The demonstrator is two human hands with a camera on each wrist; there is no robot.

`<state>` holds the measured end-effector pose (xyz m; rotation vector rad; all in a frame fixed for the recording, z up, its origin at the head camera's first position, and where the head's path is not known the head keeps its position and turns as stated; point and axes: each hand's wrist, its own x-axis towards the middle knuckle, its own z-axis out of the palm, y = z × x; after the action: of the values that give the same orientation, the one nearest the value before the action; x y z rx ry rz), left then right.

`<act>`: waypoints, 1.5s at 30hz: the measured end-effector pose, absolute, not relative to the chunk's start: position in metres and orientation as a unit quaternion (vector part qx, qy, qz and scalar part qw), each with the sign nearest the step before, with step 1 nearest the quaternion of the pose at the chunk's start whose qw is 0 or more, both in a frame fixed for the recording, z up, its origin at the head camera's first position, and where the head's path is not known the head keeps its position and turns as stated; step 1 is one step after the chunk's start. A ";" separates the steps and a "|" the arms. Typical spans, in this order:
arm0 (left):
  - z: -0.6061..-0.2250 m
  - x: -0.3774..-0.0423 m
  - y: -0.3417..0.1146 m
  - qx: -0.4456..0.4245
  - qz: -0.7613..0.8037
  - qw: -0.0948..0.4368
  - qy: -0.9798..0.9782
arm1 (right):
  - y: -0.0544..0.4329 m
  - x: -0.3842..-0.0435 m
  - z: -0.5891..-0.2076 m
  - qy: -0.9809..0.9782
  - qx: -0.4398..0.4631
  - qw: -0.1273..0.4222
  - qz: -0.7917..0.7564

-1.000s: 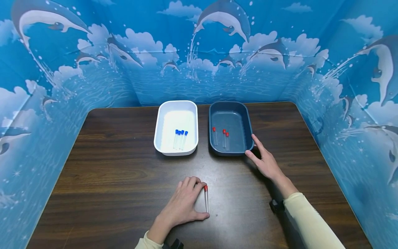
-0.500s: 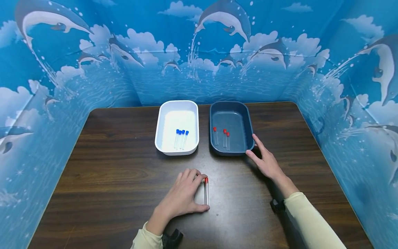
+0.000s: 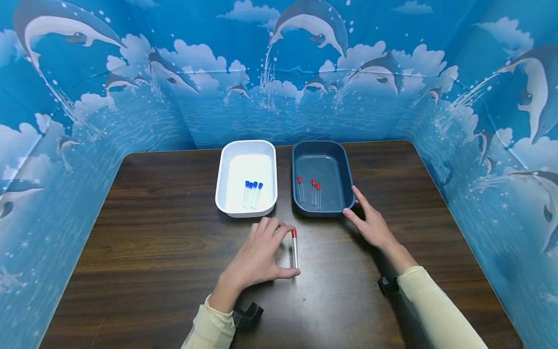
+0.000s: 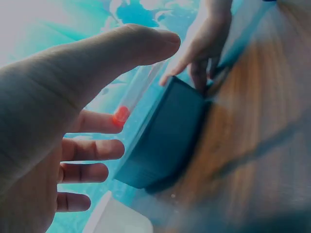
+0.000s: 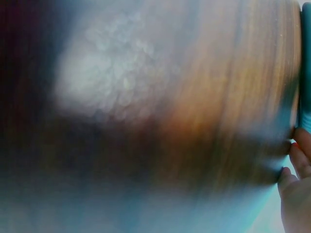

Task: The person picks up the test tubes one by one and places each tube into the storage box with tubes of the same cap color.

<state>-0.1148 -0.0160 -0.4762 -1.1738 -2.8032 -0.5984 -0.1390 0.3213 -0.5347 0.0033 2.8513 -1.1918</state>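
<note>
My left hand (image 3: 260, 259) pinches a clear red-capped test tube (image 3: 295, 252) end to end, index finger at the cap and thumb at the bottom. In the left wrist view the tube (image 4: 138, 90) spans between thumb and index finger, with the other fingers apart from it. At the near right corner of the dark blue-grey bin (image 3: 324, 150) rests my right hand (image 3: 374, 228), thumb and index finger spread along the rim. Inside that bin lie several red-capped test tubes (image 3: 313, 192).
Left of the dark bin stands a white bin (image 3: 219, 177) holding several blue-capped test tubes (image 3: 253, 195). Both sit near the back edge of the brown wooden table (image 3: 144, 232). Behind hangs a blue curtain (image 3: 261, 111) printed with dolphins.
My left hand has carried the red-capped test tube forward and slightly right, closer to the dark bin. My right hand has kept its place at the bin's corner.
</note>
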 end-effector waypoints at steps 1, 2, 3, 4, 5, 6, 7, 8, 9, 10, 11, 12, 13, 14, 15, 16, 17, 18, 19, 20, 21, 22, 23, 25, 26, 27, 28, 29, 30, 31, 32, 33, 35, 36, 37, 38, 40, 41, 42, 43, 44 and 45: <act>-0.473 -0.118 -0.015 -0.379 -0.189 0.025 -0.906 | 0.321 -0.139 -0.534 0.922 0.001 0.026 -0.386; -0.470 -0.121 -0.015 -0.378 -0.188 0.027 -0.906 | 0.321 -0.139 -0.534 0.922 0.000 0.026 -0.386; -0.467 -0.124 -0.014 -0.378 -0.185 0.030 -0.907 | 0.321 -0.139 -0.534 0.922 -0.001 0.026 -0.386; -0.464 -0.127 -0.014 -0.380 -0.186 0.032 -0.906 | 0.321 -0.139 -0.534 0.922 -0.001 0.026 -0.386; -0.462 -0.131 -0.013 -0.381 -0.184 0.034 -0.905 | 0.321 -0.140 -0.534 0.922 -0.002 0.025 -0.386; -0.459 -0.134 -0.012 -0.383 -0.183 0.036 -0.905 | 0.321 -0.140 -0.534 0.922 -0.003 0.025 -0.385; -0.456 -0.138 -0.011 -0.386 -0.182 0.039 -0.904 | 0.321 -0.140 -0.534 0.923 -0.004 0.024 -0.385; -0.454 -0.142 -0.009 -0.390 -0.179 0.042 -0.902 | 0.321 -0.140 -0.534 0.923 -0.004 0.023 -0.385; -0.451 -0.146 -0.007 -0.394 -0.178 0.047 -0.900 | 0.321 -0.140 -0.535 0.923 -0.005 0.022 -0.384; -0.448 -0.150 -0.005 -0.398 -0.175 0.050 -0.899 | 0.321 -0.140 -0.535 0.923 -0.005 0.022 -0.384; -0.446 -0.155 -0.003 -0.403 -0.172 0.053 -0.897 | 0.320 -0.140 -0.535 0.923 -0.005 0.021 -0.384; -0.443 -0.159 -0.001 -0.407 -0.169 0.055 -0.896 | 0.320 -0.139 -0.535 0.923 -0.004 0.020 -0.383; -0.441 -0.163 0.002 -0.411 -0.165 0.057 -0.895 | 0.320 -0.139 -0.536 0.924 -0.004 0.020 -0.383; -0.439 -0.168 0.004 -0.414 -0.161 0.059 -0.894 | 0.320 -0.139 -0.536 0.924 -0.003 0.020 -0.383; -0.437 -0.172 0.006 -0.414 -0.159 0.060 -0.894 | 0.320 -0.138 -0.536 0.924 -0.003 0.020 -0.382; -0.436 -0.176 0.009 -0.414 -0.153 0.060 -0.895 | 0.320 -0.138 -0.536 0.924 -0.002 0.021 -0.383; -0.436 -0.181 0.012 -0.414 -0.149 0.060 -0.896 | 0.320 -0.138 -0.537 0.923 -0.002 0.021 -0.383; -0.435 -0.184 0.015 -0.412 -0.142 0.061 -0.898 | 0.321 -0.138 -0.537 0.923 -0.001 0.021 -0.383; -0.435 -0.189 0.017 -0.410 -0.134 0.062 -0.900 | 0.321 -0.138 -0.537 0.923 -0.002 0.022 -0.384; -0.435 -0.192 0.020 -0.408 -0.128 0.062 -0.902 | 0.321 -0.138 -0.537 0.923 -0.001 0.022 -0.384; -0.436 -0.196 0.023 -0.405 -0.123 0.060 -0.904 | 0.321 -0.138 -0.537 0.923 -0.001 0.022 -0.383; -0.436 -0.200 0.025 -0.403 -0.117 0.059 -0.906 | 0.321 -0.138 -0.537 0.923 -0.001 0.022 -0.384; -0.437 -0.203 0.028 -0.401 -0.113 0.058 -0.907 | 0.321 -0.138 -0.537 0.923 -0.001 0.021 -0.384; -0.438 -0.209 0.032 -0.400 -0.112 0.052 -0.908 | 0.321 -0.138 -0.537 0.923 -0.001 0.020 -0.384; -0.438 -0.212 0.034 -0.400 -0.112 0.049 -0.908 | 0.322 -0.138 -0.537 0.923 -0.001 0.020 -0.384; -0.439 -0.215 0.036 -0.401 -0.114 0.046 -0.908 | 0.322 -0.138 -0.537 0.923 -0.002 0.019 -0.385; -0.439 -0.218 0.037 -0.402 -0.115 0.043 -0.907 | 0.322 -0.138 -0.537 0.923 -0.002 0.019 -0.385; -0.440 -0.220 0.039 -0.403 -0.117 0.042 -0.907 | 0.322 -0.138 -0.537 0.922 -0.003 0.018 -0.386; -0.440 -0.223 0.040 -0.405 -0.118 0.041 -0.906 | 0.322 -0.138 -0.537 0.922 -0.003 0.018 -0.386; -0.441 -0.225 0.041 -0.405 -0.119 0.040 -0.906 | 0.322 -0.138 -0.536 0.922 -0.003 0.019 -0.387; -0.441 -0.227 0.041 -0.405 -0.117 0.040 -0.906 | 0.322 -0.139 -0.536 0.922 -0.002 0.018 -0.387; -0.441 -0.229 0.042 -0.405 -0.116 0.041 -0.906 | 0.322 -0.139 -0.536 0.922 -0.002 0.018 -0.386; -0.441 -0.232 0.044 -0.402 -0.112 0.044 -0.908 | 0.321 -0.139 -0.536 0.923 0.000 0.019 -0.385; -0.441 -0.234 0.046 -0.402 -0.111 0.045 -0.908 | 0.321 -0.139 -0.536 0.923 0.001 0.018 -0.385; -0.441 -0.236 0.047 -0.401 -0.109 0.044 -0.908 | 0.321 -0.139 -0.536 0.923 0.002 0.018 -0.384; -0.442 -0.237 0.049 -0.401 -0.106 0.043 -0.909 | 0.321 -0.139 -0.536 0.924 0.002 0.018 -0.383; -0.443 -0.240 0.052 -0.401 -0.106 0.039 -0.909 | 0.321 -0.139 -0.537 0.924 0.001 0.017 -0.383; -0.444 -0.242 0.054 -0.401 -0.103 0.037 -0.909 | 0.321 -0.139 -0.537 0.924 0.001 0.018 -0.382; -0.444 -0.243 0.056 -0.402 -0.100 0.036 -0.910 | 0.321 -0.139 -0.537 0.924 0.001 0.018 -0.382; -0.445 -0.245 0.058 -0.401 -0.095 0.036 -0.910 | 0.321 -0.139 -0.537 0.924 0.002 0.018 -0.382; -0.446 -0.246 0.059 -0.401 -0.090 0.035 -0.911 | 0.321 -0.139 -0.537 0.924 0.003 0.019 -0.381; -0.447 -0.248 0.061 -0.401 -0.085 0.035 -0.912 | 0.320 -0.139 -0.537 0.924 0.004 0.020 -0.382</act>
<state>-0.2475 0.0611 -0.4468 -1.2316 -2.8014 -0.2610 -0.1385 0.3203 -0.5369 0.0131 2.8659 -1.1834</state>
